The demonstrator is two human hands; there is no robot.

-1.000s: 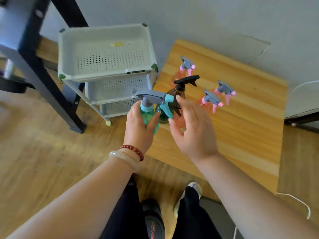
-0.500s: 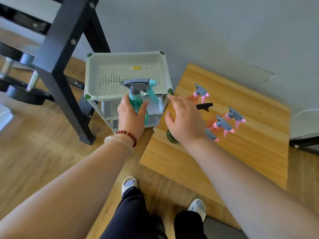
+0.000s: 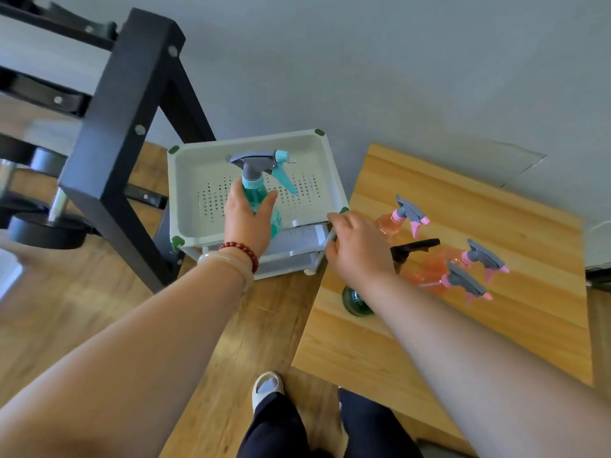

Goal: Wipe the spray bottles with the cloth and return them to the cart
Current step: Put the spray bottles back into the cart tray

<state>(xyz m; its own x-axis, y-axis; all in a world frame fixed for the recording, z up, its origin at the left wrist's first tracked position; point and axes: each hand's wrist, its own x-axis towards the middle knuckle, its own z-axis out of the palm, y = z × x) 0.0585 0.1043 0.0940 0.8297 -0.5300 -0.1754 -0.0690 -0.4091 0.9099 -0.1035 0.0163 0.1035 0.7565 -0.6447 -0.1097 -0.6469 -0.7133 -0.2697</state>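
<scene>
- Two dark trouser legs (image 3: 281, 428) and one pale slipper (image 3: 267, 388) are nearest, on the wooden floor (image 3: 82, 309).
- Both bare forearms reach forward from the bottom corners of the view.
- Low on the right is a pale wooden counter (image 3: 479, 342).
- One dark green bottle (image 3: 355, 300) stands near the counter's left edge. Its base shows under the right wrist, and its black trigger head pokes out beyond the hand.
- Right hand (image 3: 358, 249): it hovers over the counter's left edge with fingers loosely spread, holding nothing. Its fingertips are close to the cart's near right corner; I cannot tell whether they touch it.
- Left wrist: a red bead bracelet (image 3: 243, 251) and a pale bangle (image 3: 228, 262).
- Left hand (image 3: 246, 223): its fingers and thumb are wrapped round the body of the teal spray bottle (image 3: 259, 193). The bottle is held upright above the cart's top tray, its grey head and teal trigger pointing right.
- Three pink spray bottles (image 3: 401, 218) with grey heads are on the counter beyond the right hand. One is nearer the cart, and two are close together further right.
- Just left of the counter stands the white cart (image 3: 188, 206), with perforated trays stacked in tiers.
- Left of the cart rises a black metal frame (image 3: 109, 133), with dark round weights (image 3: 43, 226) behind it.
- Furthest back is a grey wall (image 3: 396, 61).
</scene>
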